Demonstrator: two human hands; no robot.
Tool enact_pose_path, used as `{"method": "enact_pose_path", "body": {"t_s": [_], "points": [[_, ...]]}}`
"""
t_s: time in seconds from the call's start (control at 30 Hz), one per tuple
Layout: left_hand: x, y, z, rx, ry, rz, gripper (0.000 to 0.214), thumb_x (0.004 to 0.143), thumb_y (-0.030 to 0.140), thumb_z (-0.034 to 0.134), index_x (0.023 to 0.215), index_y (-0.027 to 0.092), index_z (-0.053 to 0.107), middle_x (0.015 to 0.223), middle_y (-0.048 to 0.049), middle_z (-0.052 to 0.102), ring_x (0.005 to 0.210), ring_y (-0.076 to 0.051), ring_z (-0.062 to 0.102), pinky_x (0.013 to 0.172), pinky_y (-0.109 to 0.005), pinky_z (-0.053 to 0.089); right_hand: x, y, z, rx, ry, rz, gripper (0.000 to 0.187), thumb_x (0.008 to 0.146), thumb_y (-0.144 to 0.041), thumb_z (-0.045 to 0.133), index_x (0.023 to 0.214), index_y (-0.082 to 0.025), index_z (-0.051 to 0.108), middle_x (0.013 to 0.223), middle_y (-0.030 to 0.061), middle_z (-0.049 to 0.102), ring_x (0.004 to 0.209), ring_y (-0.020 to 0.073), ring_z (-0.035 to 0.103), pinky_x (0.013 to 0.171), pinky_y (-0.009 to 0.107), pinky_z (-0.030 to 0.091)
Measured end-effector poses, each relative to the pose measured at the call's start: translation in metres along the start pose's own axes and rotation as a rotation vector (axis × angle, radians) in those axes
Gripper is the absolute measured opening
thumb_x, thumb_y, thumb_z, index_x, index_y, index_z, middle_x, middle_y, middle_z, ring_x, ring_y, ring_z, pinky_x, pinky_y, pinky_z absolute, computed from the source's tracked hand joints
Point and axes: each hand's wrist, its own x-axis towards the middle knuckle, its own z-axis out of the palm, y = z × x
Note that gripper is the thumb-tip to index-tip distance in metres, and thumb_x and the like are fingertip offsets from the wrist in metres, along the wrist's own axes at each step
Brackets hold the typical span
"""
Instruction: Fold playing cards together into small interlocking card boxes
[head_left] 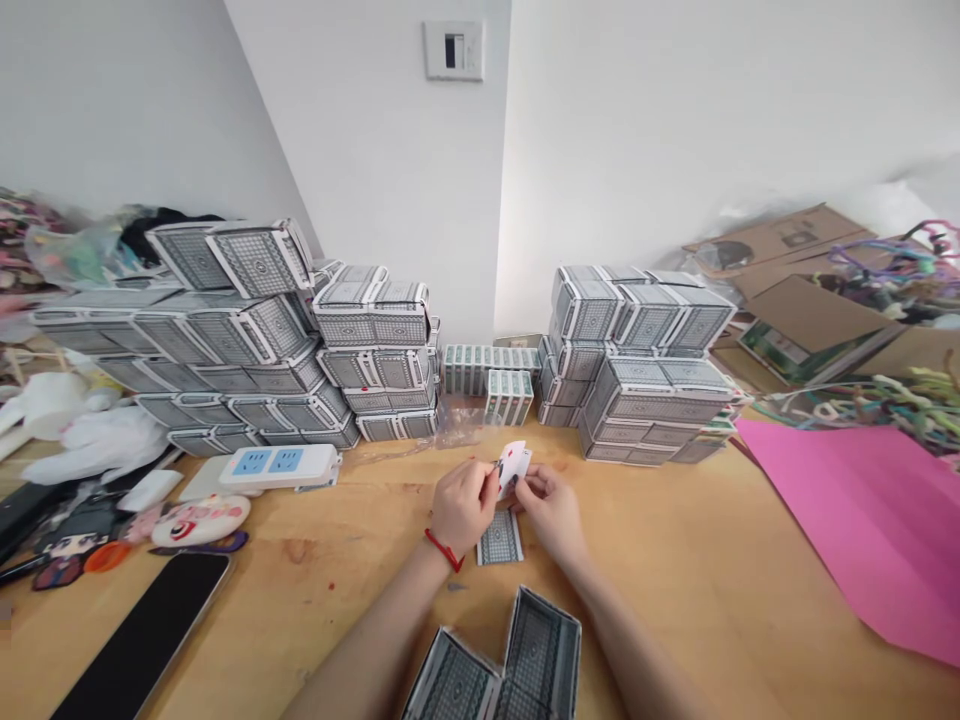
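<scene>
Playing cards (511, 462) stand face toward me between my two hands, with a red diamond showing on the front one. My left hand (466, 500), a red string bracelet (444, 550) at its wrist, pinches their left side. My right hand (550, 505) has its fingers closed at their lower right edge. Below them a playing card (500, 538) lies back up on the wooden table (352, 570); whether it is single or a small pile I cannot tell. Nearest me, between my forearms, sit box shapes built from cards (541, 640), open at the top.
Stacked card blocks rise at the left (251, 330) and right (652, 370), with upright card decks (487, 368) between them. A power strip (281, 466) and a phone (146, 635) lie left. Pink paper (855, 530) and a cardboard box (821, 310) are right.
</scene>
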Motion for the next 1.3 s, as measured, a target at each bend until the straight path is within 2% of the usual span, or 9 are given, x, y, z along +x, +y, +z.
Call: {"method": "enact_pose_path", "body": {"t_s": [0.13, 0.33, 0.5, 0.6, 0.73, 0.87, 1.1, 1.3], "points": [[0.001, -0.001, 0.0, -0.017, 0.013, -0.089, 0.016, 0.082, 0.021, 0.04, 0.069, 0.018, 0.049, 0.059, 0.0001, 0.055, 0.054, -0.01, 0.051, 0.054, -0.021, 0.035, 0.002, 0.002, -0.001, 0.022, -0.055, -0.032, 0.024, 0.069, -0.033, 0.056, 0.086, -0.016, 0.054, 0.078, 0.0066, 0.066, 0.065, 0.0183, 0.061, 0.051, 0.027, 0.049], [0.0, 0.001, 0.001, -0.047, -0.027, -0.072, 0.018, 0.082, 0.022, 0.039, 0.069, 0.018, 0.051, 0.06, -0.0004, 0.055, 0.055, -0.01, 0.05, 0.057, -0.022, 0.036, 0.001, 0.007, 0.0, 0.006, -0.033, -0.024, 0.029, 0.07, -0.039, 0.056, 0.088, -0.017, 0.055, 0.076, 0.0066, 0.067, 0.062, 0.0191, 0.061, 0.055, 0.03, 0.05], [0.005, -0.003, -0.002, -0.184, -0.01, -0.331, 0.02, 0.084, 0.028, 0.036, 0.073, 0.018, 0.05, 0.057, 0.002, 0.053, 0.052, -0.01, 0.049, 0.053, -0.021, 0.035, 0.001, -0.005, -0.007, 0.081, -0.138, -0.003, 0.033, 0.07, -0.044, 0.057, 0.088, -0.016, 0.061, 0.081, 0.0079, 0.067, 0.072, 0.0218, 0.062, 0.05, 0.028, 0.049], [0.007, -0.005, -0.003, -0.278, -0.034, -0.4, 0.021, 0.084, 0.031, 0.035, 0.074, 0.018, 0.049, 0.059, 0.0024, 0.053, 0.053, -0.009, 0.048, 0.052, -0.02, 0.035, 0.002, -0.011, -0.016, 0.169, -0.213, 0.048, 0.033, 0.069, -0.043, 0.06, 0.087, -0.016, 0.063, 0.082, 0.0076, 0.067, 0.072, 0.0199, 0.061, 0.046, 0.024, 0.047], [0.006, -0.004, -0.002, -0.365, -0.05, -0.423, 0.024, 0.084, 0.033, 0.035, 0.07, 0.018, 0.047, 0.056, 0.0034, 0.049, 0.049, -0.008, 0.044, 0.05, -0.019, 0.033, 0.004, -0.012, -0.024, 0.187, -0.26, 0.101, 0.03, 0.063, -0.039, 0.067, 0.082, -0.015, 0.066, 0.077, 0.0061, 0.066, 0.063, 0.0151, 0.058, 0.038, 0.018, 0.039], [0.005, 0.0, -0.001, -0.424, -0.058, -0.427, 0.024, 0.084, 0.033, 0.035, 0.07, 0.018, 0.046, 0.058, 0.0027, 0.05, 0.051, -0.008, 0.046, 0.051, -0.019, 0.034, 0.004, -0.014, -0.024, 0.143, -0.302, 0.104, 0.031, 0.058, -0.037, 0.07, 0.079, -0.015, 0.067, 0.071, 0.0031, 0.066, 0.05, 0.0086, 0.05, 0.039, 0.018, 0.036], [0.004, 0.002, -0.001, -0.408, -0.07, -0.404, 0.022, 0.084, 0.031, 0.036, 0.07, 0.018, 0.046, 0.059, 0.0023, 0.051, 0.052, -0.009, 0.047, 0.052, -0.02, 0.035, 0.004, -0.017, -0.019, 0.16, -0.239, 0.124, 0.027, 0.051, -0.036, 0.074, 0.064, -0.014, 0.063, 0.06, 0.0013, 0.064, 0.048, 0.0099, 0.052, 0.047, 0.022, 0.041], [0.003, 0.006, -0.004, -0.426, -0.071, -0.364, 0.019, 0.083, 0.029, 0.037, 0.071, 0.018, 0.047, 0.058, 0.0025, 0.049, 0.053, -0.009, 0.047, 0.053, -0.02, 0.035, 0.004, -0.016, -0.015, 0.134, -0.201, 0.121, 0.029, 0.051, -0.037, 0.074, 0.056, -0.014, 0.056, 0.051, -0.0015, 0.059, 0.046, 0.0109, 0.053, 0.05, 0.024, 0.042]]}}
